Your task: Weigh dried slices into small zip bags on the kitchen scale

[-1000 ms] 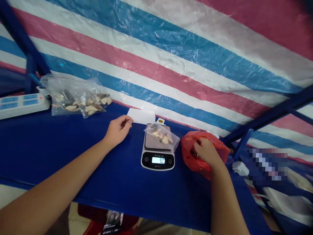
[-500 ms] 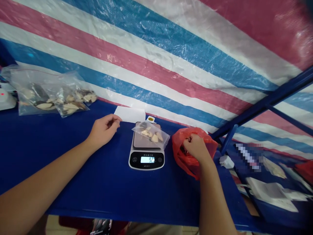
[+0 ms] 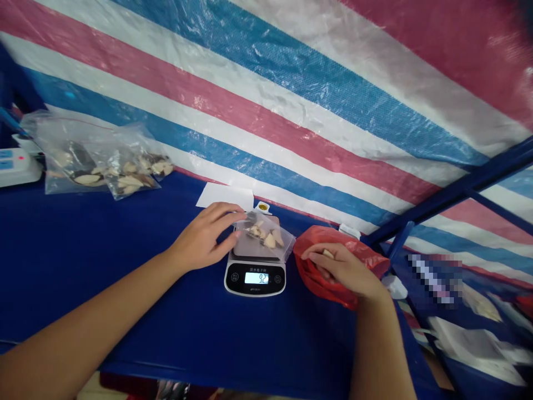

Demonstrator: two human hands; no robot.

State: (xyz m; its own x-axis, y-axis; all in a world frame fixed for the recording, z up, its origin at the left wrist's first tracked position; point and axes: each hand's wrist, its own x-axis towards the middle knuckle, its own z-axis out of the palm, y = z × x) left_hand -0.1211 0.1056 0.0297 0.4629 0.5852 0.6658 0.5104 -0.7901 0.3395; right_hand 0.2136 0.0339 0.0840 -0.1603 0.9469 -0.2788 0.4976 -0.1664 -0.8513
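Observation:
A clear plastic bag (image 3: 287, 240) with several pale, dark-edged pieces lies on the platform of a digital kitchen scale (image 3: 255, 280), whose display reads 9.2. My left hand (image 3: 208, 236) is at the bag's left end, thumb and fingers apart; whether the fingertips touch the plastic I cannot tell. Over the mouth of a red plastic bag (image 3: 306, 272) is my right hand (image 3: 339, 264), closed with a small pale piece (image 3: 328, 254) showing between its fingers. The inside of the red bag is mostly hidden by that hand.
Filled clear zip bags (image 3: 95, 172) lie at the back left, beside a white power strip (image 3: 19, 166). White paper (image 3: 225, 195) and a small white container (image 3: 262, 207) are behind the scale. A blue metal bar (image 3: 441, 191) slants at the right.
My left hand has moved right to the clear bag, its fingers spreading. My right hand has risen out of the red bag with a pale piece. The display still reads 9.2.

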